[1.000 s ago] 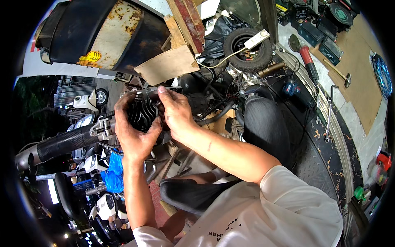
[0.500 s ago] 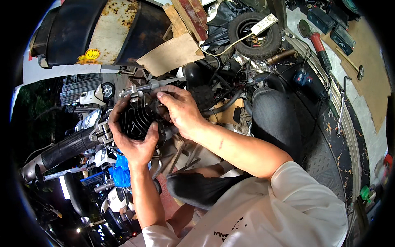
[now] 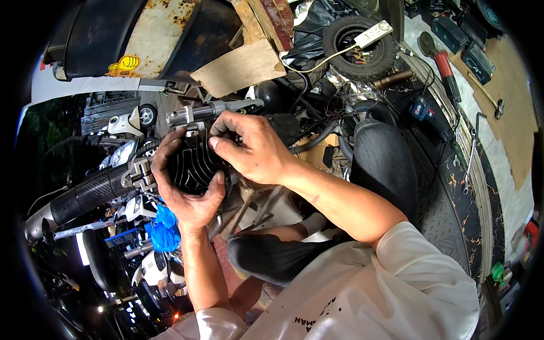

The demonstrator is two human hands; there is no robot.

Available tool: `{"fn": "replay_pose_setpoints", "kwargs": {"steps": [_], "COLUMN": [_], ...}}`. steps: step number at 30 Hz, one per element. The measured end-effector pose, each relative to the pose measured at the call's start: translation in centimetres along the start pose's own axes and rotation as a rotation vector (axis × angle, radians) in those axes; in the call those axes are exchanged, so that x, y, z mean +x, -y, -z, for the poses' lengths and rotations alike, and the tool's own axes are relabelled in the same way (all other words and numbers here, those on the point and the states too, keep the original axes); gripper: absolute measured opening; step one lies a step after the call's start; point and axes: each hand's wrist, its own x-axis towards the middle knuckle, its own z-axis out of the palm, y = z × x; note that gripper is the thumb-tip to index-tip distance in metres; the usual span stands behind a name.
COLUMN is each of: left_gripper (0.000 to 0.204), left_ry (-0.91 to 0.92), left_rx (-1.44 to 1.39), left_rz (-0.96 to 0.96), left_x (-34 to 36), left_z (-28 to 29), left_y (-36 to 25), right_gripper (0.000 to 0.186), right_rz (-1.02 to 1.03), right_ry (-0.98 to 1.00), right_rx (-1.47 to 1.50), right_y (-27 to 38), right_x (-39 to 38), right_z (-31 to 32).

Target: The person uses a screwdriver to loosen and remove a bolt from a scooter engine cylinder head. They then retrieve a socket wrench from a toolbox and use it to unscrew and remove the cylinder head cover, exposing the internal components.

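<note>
A black finned engine cylinder head, with bright edges along its curved fins, is in front of me. My left hand wraps round it, fingers along the far left side and thumb at the near right. My right hand is closed at the part's right edge, thumb and curled fingers pinched together. What lies between those fingertips is hidden. Just beyond the part runs a grey metal tube. A carbon-patterned exhaust muffler with a metal clamp lies to its left.
A rusty drum and a piece of board stand at the far side. Right of them are a small tyre, a white power strip, an angle grinder, a hammer, wrenches and a blue power tool.
My right hand has turned, its knuckles now higher and its fingertips curled closer against the part's right edge. My left hand keeps its hold. The whole view has shifted slightly.
</note>
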Motion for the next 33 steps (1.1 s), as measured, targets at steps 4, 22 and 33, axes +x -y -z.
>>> {"fn": "replay_pose_setpoints", "kwargs": {"steps": [4, 22, 33], "left_gripper": [0.082, 0.082, 0.093], "left_ry": [-0.005, -0.047, -0.137], "left_rx": [0.009, -0.054, -0.401], "left_rz": [0.002, -0.015, 0.116], "left_x": [-0.3, -1.0, -1.0], "left_z": [0.0, 0.5, 1.2], "left_y": [-0.3, 0.6, 0.9], "right_gripper": [0.017, 0.015, 0.011], "right_rz": [0.020, -0.007, -0.097], "right_ry": [0.029, 0.040, 0.050], "right_rx": [0.050, 0.182, 0.374], "right_y": [-0.3, -1.0, -0.3], "right_x": [-0.3, -1.6, -1.4], "right_z": [0.0, -1.0, -0.7]}}
